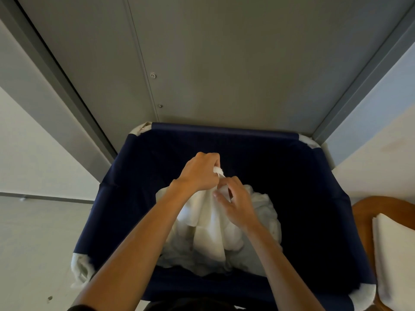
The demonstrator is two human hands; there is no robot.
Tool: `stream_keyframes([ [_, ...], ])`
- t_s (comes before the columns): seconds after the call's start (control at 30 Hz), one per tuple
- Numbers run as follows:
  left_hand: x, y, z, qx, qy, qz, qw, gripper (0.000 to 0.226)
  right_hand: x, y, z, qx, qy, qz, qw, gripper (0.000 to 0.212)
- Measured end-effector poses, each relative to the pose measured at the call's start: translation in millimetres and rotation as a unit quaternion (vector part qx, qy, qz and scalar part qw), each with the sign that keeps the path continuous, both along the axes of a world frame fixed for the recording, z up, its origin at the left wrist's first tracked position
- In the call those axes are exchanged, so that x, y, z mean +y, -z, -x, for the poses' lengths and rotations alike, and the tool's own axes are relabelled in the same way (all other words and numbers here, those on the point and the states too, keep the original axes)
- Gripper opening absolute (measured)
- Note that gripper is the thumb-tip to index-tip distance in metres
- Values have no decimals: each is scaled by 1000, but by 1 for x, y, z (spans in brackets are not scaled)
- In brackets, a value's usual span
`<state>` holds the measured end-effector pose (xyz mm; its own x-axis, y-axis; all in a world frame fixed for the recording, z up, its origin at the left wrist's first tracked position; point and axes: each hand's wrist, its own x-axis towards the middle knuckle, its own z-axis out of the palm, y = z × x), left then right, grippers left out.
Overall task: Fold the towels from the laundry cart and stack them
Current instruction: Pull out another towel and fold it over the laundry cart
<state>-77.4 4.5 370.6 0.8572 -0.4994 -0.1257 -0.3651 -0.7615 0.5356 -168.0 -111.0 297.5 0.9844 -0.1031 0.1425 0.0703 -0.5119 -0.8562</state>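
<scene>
Standing at the cart (116, 209), navy fabric sides, looking straight down into it. My left hand (199, 173) is fisted tight round a corner of a white towel (208, 223), with a little tuft of it poking out past my knuckles. The towel hangs from that fist down into the cart. Just beside it, my right hand (235, 204) has thumb and fingertips pinched on the same edge, pretty much touching the left. Under and to the right of that is the pile (267, 212) of crumpled white ones at the bottom. Far right, outside the cart, there's a folded stack (395, 254) on a wooden surface (363, 212).

So I'd say this is the pick-up step, with the fold not started. Next I reckon the right hand needs to slide along the edge to find the other corner, then lift clear so it doesn't drag the pile up with it.
</scene>
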Motion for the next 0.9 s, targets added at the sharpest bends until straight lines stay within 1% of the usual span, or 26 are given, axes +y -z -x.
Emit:
stream_keyframes([
  [0.17, -1, -2, 1, -2, -5, 8, 1000, 18, 7, 14, -6, 60, 15, 124, 990, 28],
  [0.23, -2, -2, 2, 2, 2, 5, 1000, 20, 8, 20, -6, 92, 21, 146, 985, 29],
  [0.37, -1, 0, 3, 6, 6, -1, 1000, 21, 6, 21, -9, 147, -13, 172, 974, 32],
  [0.53, 3, -1, 1, -5, 12, 0, 1000, 22, -3, 24, -11, 227, -62, 279, 931, 43],
  [0.63, 3, -4, 0, -6, 16, 4, 1000, 20, -4, 33, -8, 255, -69, 296, 918, 40],
  [0.73, 6, -9, -2, -9, 17, 7, 1000, 19, -3, 38, -3, 277, -58, 286, 915, 37],
  [0.83, 14, -13, -9, -19, 4, -11, 1000, 18, -10, 38, 3, 265, -30, 276, 923, 35],
  [0.9, 25, -13, -16, -32, -21, -46, 998, 15, -18, 36, 5, 250, -13, 283, 926, 34],
])
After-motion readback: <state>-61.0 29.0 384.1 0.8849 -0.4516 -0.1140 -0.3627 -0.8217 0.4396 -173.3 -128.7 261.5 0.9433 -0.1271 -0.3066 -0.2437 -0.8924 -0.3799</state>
